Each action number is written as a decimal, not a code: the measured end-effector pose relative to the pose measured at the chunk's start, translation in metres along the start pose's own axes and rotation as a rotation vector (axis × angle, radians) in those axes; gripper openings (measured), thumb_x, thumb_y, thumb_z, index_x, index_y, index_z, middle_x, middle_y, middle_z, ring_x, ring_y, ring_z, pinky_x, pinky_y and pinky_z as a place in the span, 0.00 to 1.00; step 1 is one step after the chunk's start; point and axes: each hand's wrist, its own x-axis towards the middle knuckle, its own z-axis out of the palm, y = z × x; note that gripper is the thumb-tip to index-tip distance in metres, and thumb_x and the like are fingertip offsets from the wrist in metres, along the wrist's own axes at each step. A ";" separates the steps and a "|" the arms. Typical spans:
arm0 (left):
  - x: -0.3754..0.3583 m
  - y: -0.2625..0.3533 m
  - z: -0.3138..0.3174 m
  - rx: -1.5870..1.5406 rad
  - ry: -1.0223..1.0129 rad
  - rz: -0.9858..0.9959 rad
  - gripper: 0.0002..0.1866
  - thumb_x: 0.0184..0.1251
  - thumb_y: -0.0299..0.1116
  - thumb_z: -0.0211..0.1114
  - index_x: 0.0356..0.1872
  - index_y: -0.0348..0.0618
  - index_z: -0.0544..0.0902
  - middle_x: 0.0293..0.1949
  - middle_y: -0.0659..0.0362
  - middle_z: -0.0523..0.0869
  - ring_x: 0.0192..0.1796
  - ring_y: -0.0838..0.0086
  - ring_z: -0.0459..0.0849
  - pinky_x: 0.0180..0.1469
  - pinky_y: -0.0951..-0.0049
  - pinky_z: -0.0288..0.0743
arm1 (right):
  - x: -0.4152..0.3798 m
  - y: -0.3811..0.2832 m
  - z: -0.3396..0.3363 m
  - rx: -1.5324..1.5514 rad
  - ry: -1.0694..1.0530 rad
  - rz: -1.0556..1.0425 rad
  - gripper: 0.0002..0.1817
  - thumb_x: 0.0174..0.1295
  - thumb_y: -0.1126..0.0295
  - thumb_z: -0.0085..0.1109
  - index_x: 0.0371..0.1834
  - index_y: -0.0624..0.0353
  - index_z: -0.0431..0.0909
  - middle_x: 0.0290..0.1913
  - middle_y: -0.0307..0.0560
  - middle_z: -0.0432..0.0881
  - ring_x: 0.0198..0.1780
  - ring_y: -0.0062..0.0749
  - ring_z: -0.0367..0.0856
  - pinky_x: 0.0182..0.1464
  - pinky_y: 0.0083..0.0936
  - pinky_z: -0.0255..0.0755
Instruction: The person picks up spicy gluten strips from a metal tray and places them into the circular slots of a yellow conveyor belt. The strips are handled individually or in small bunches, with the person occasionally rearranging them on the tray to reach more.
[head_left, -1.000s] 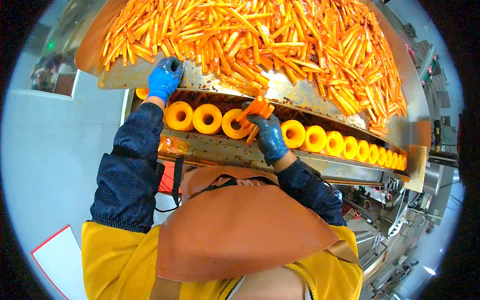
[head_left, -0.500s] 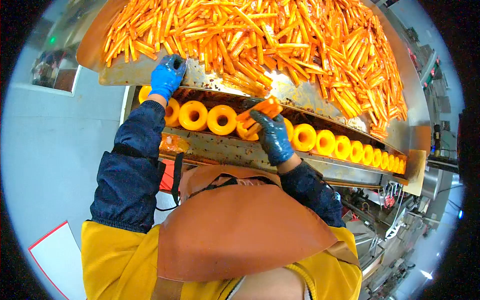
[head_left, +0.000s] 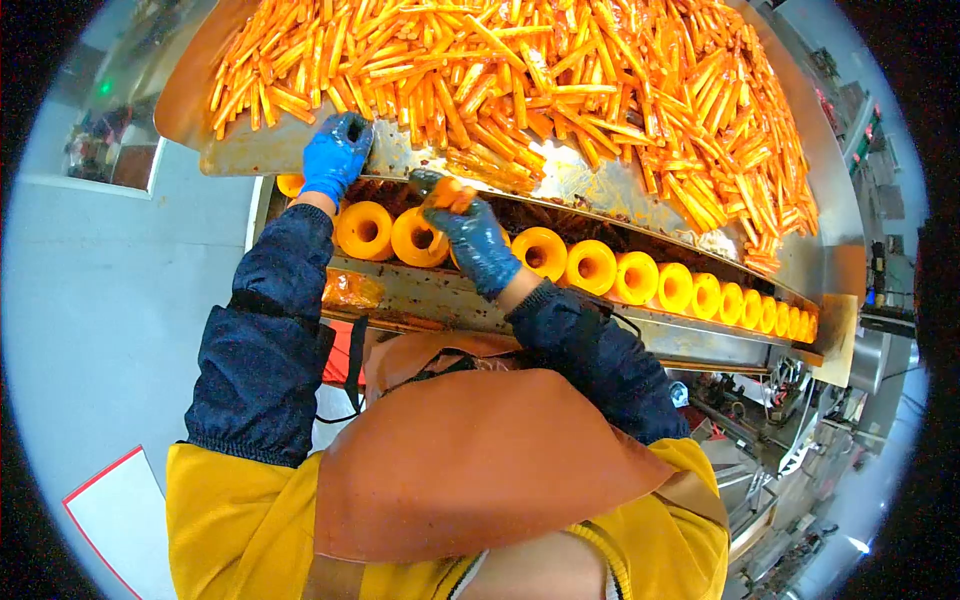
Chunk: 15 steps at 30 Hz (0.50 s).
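A large pile of orange, glossy, oily-looking food sticks [head_left: 620, 90] lies on a metal tray [head_left: 245, 155]. My left hand [head_left: 337, 160], in a blue glove, rests at the tray's front edge beside the sticks. Its fingers are curled, and whatever they may hold is hidden. A small bunch of orange sticks [head_left: 452, 196] is gripped in my right hand [head_left: 478, 243], whose glove is dark and wet. That hand is over a row of orange-yellow cups with round holes [head_left: 540, 254], just below the tray, and partly covers one of them.
A metal ledge [head_left: 440, 285] runs along the cups on my side, with an orange packet-like piece [head_left: 352, 290] on it. A tan board [head_left: 836, 335] stands at the right end. Machine parts [head_left: 760, 430] are at the lower right. A brown apron [head_left: 480, 460] covers my front.
My right hand has moved left and slightly up with its bunch, turning the sticks more end-on. The row of cups has shifted along. My left hand has stayed in place.
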 end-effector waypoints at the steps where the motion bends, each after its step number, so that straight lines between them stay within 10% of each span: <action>1: 0.000 0.000 0.000 0.002 0.002 0.004 0.14 0.60 0.47 0.61 0.36 0.48 0.81 0.41 0.53 0.82 0.44 0.56 0.81 0.46 0.59 0.76 | 0.002 0.006 0.003 -0.044 -0.017 0.082 0.11 0.58 0.74 0.60 0.45 0.59 0.79 0.35 0.34 0.80 0.31 0.20 0.74 0.33 0.22 0.71; 5: 0.002 -0.003 0.002 0.026 -0.004 0.005 0.14 0.60 0.47 0.61 0.37 0.48 0.81 0.41 0.52 0.82 0.43 0.55 0.81 0.46 0.59 0.76 | -0.013 0.001 -0.009 -0.113 0.087 0.055 0.18 0.64 0.68 0.56 0.56 0.60 0.76 0.42 0.42 0.82 0.38 0.22 0.77 0.41 0.23 0.73; 11: 0.002 -0.003 0.003 0.023 0.008 0.033 0.15 0.60 0.48 0.61 0.37 0.48 0.81 0.41 0.53 0.82 0.44 0.56 0.81 0.46 0.59 0.76 | -0.004 -0.014 0.002 -0.195 0.161 -0.064 0.11 0.63 0.67 0.61 0.44 0.62 0.80 0.40 0.44 0.83 0.38 0.27 0.79 0.44 0.25 0.73; 12: 0.001 -0.003 0.003 0.017 0.025 0.046 0.15 0.60 0.48 0.61 0.36 0.48 0.81 0.41 0.53 0.82 0.44 0.56 0.81 0.46 0.59 0.76 | 0.003 -0.011 0.012 -0.161 0.111 -0.338 0.10 0.61 0.69 0.63 0.42 0.61 0.80 0.39 0.46 0.83 0.37 0.28 0.79 0.44 0.23 0.73; 15: 0.000 -0.002 0.003 0.003 0.003 -0.003 0.15 0.60 0.48 0.61 0.36 0.48 0.81 0.41 0.53 0.82 0.44 0.56 0.81 0.47 0.60 0.75 | 0.004 -0.010 0.019 -0.802 -0.031 -0.231 0.16 0.58 0.60 0.64 0.45 0.57 0.80 0.44 0.54 0.81 0.45 0.45 0.81 0.49 0.34 0.74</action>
